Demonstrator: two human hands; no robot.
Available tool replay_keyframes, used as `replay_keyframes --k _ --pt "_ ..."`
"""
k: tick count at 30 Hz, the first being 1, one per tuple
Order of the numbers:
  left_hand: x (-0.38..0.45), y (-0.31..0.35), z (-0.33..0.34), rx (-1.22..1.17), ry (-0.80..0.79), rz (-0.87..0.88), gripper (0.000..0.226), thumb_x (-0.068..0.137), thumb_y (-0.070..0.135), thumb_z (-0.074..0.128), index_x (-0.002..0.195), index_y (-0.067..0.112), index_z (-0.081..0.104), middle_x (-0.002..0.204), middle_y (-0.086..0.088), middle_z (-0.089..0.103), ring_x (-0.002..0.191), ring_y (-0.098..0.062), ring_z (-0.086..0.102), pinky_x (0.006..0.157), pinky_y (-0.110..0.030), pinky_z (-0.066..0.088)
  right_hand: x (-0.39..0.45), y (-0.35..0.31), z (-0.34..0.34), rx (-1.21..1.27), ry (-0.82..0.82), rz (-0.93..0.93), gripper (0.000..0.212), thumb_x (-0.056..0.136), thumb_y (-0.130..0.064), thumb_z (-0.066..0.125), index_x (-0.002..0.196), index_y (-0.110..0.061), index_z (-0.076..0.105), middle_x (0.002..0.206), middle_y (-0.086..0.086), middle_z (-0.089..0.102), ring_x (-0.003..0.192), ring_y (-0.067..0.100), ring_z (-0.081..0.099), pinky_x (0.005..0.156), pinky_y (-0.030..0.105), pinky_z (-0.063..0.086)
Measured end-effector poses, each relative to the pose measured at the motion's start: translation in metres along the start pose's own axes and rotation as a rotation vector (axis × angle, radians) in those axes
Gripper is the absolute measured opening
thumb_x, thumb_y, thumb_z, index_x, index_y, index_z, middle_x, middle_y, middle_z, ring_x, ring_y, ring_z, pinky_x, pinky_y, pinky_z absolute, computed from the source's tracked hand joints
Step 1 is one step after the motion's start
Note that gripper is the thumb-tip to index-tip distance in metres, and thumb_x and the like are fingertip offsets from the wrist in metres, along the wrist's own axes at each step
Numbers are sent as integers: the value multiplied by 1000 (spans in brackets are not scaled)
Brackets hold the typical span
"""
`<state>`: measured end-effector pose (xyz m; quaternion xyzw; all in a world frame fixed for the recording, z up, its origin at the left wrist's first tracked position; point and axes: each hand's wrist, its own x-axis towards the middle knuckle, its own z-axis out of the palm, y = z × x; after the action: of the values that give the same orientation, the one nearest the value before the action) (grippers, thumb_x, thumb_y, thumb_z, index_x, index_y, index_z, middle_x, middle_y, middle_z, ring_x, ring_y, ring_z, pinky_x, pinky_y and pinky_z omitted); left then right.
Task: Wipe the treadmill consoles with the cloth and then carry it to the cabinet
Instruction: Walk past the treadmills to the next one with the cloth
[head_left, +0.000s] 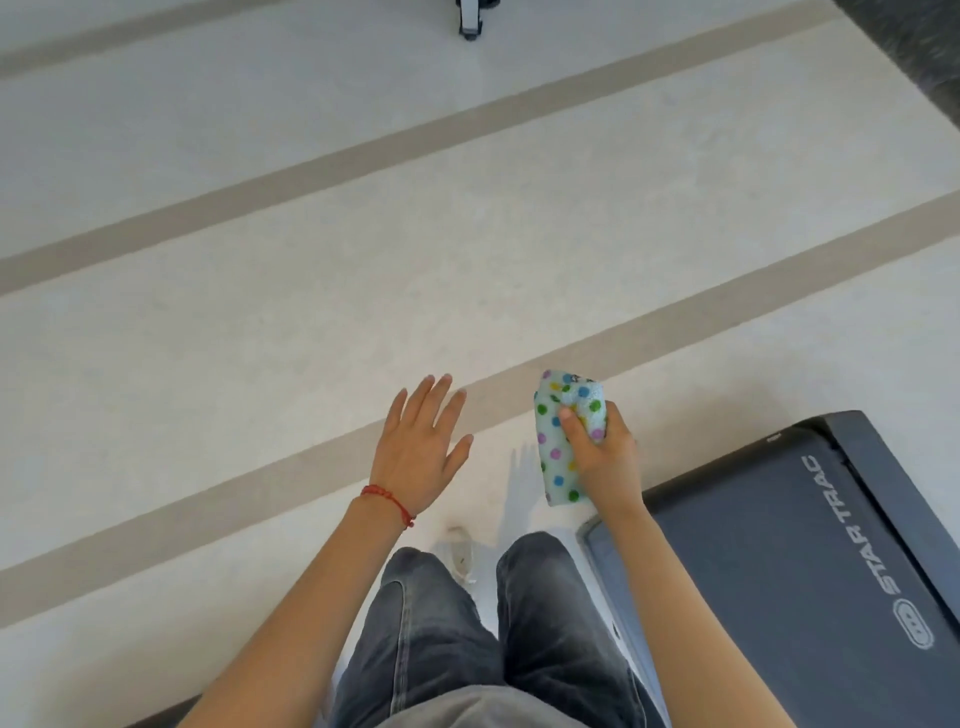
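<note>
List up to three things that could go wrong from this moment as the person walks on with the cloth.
1. The right hand grips the dotted cloth only around its middle; the loose lower end could slip free.
2. The treadmill edge lies close beside the right leg, a possible trip.
3. The left hand is open and empty, so nothing backs up the grip.

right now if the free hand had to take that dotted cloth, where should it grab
Pinch the lower tail of the cloth, coming from its left side. The right hand grips the middle, thumb across the front; the tail hangs bare below, facing the open left hand.
</note>
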<state>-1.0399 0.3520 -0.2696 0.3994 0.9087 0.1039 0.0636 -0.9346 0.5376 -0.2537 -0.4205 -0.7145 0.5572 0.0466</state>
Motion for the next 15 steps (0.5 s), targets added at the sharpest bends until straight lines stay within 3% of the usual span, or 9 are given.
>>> replay_keyframes --k 6,12,15 --pt "119 0 4 -12 7 30 51 89 36 35 121 2 58 129 -19 54 118 -37 50 96 -55 38 103 -29 -23 32 46 64 17 88 -34 56 96 -20 52 86 -1 63 76 15 62 57 20 47" --pt "242 30 5 0 -30 67 57 95 41 25 121 2 57 128 -19 54 118 -37 51 95 -55 39 207 -55 -74 28 73 49 16 87 -34 57 94 -20 52 86 0 63 78 17 63 62 26 52" --pt "299 49 2 -15 -30 129 53 91 37 33 121 2 57 128 -20 54 117 -37 51 95 -55 39 249 -71 -101 43 125 68 16 87 -34 58 94 -21 52 89 2 64 79 19 64 64 30 54"
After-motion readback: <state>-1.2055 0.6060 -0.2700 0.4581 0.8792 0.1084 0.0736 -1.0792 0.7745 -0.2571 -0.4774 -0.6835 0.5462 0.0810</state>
